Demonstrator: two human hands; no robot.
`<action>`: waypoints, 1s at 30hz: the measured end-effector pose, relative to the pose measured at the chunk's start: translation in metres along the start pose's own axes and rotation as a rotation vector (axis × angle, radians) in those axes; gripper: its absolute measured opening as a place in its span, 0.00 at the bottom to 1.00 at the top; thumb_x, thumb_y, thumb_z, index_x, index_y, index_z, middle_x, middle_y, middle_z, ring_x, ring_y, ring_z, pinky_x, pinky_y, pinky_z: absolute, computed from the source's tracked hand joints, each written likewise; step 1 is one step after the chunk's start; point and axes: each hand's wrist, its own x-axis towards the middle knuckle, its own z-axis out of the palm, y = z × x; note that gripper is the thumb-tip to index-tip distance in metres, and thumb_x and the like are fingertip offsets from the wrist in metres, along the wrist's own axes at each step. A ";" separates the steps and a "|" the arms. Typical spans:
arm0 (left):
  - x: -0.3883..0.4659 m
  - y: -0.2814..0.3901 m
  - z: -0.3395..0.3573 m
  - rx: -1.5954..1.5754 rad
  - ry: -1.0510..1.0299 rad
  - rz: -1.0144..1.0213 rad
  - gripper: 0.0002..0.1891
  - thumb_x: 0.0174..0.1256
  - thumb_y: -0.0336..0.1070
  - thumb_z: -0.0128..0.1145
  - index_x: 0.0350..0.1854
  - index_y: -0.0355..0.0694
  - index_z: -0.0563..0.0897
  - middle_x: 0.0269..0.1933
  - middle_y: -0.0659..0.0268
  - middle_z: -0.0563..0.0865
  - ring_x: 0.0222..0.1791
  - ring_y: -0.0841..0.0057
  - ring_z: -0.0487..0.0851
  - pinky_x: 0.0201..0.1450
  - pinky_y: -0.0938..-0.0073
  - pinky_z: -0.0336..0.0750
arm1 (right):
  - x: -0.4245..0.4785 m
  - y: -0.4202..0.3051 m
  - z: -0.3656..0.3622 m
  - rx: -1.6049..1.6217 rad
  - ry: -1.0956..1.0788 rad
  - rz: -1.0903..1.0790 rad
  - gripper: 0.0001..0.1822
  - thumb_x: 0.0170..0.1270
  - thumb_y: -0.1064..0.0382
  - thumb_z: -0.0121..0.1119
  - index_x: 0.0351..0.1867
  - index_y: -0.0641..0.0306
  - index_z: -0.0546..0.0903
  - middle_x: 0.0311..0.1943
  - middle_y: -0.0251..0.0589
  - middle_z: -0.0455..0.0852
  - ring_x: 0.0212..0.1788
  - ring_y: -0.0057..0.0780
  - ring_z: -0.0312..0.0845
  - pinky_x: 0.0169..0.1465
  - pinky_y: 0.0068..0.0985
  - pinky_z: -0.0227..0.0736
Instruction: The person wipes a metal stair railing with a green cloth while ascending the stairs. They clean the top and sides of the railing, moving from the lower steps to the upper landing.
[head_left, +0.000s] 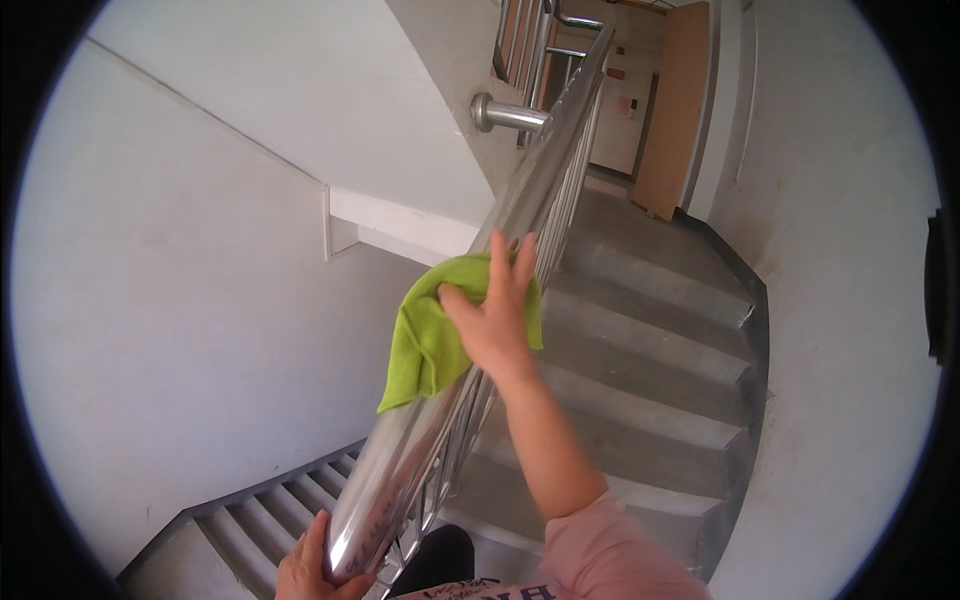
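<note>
A stainless steel handrail (386, 472) runs diagonally from the bottom centre up towards the landing. Over its middle lies a green cloth (431, 341), draped down both sides. My right hand (499, 315) rests on the cloth, palm down, with fingers spread and the fingertips reaching past its upper edge. Lower down, at the bottom of the view, my left hand (319, 566) is curled around the rail, its thumb on the right side and fingers on the left.
Concrete steps (637, 390) rise on the right beside the metal balusters (574, 180). Another flight (259, 517) lies lower left. A steel wall bracket (510, 116) joins the rail near the top. A wooden door (671, 112) stands ajar at the landing.
</note>
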 end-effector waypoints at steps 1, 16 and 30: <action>-0.001 -0.003 0.001 0.000 0.001 0.006 0.45 0.50 0.38 0.69 0.72 0.39 0.59 0.50 0.47 0.81 0.35 0.59 0.83 0.37 0.63 0.77 | 0.009 0.002 -0.002 0.001 0.000 0.021 0.46 0.54 0.56 0.64 0.71 0.66 0.53 0.72 0.69 0.34 0.74 0.64 0.28 0.73 0.46 0.37; 0.005 -0.015 -0.009 -0.081 -0.044 0.037 0.45 0.48 0.37 0.69 0.70 0.36 0.61 0.52 0.46 0.80 0.39 0.54 0.82 0.42 0.61 0.76 | 0.144 0.044 -0.015 -0.328 0.018 0.155 0.48 0.45 0.54 0.66 0.70 0.64 0.58 0.71 0.68 0.46 0.74 0.59 0.41 0.74 0.37 0.44; 0.004 -0.022 -0.010 -0.002 -0.062 0.023 0.47 0.43 0.43 0.75 0.68 0.36 0.64 0.55 0.44 0.78 0.54 0.46 0.77 0.55 0.55 0.72 | 0.265 0.074 -0.021 -0.703 -0.015 0.314 0.50 0.46 0.53 0.66 0.72 0.57 0.55 0.71 0.65 0.51 0.73 0.56 0.47 0.73 0.36 0.50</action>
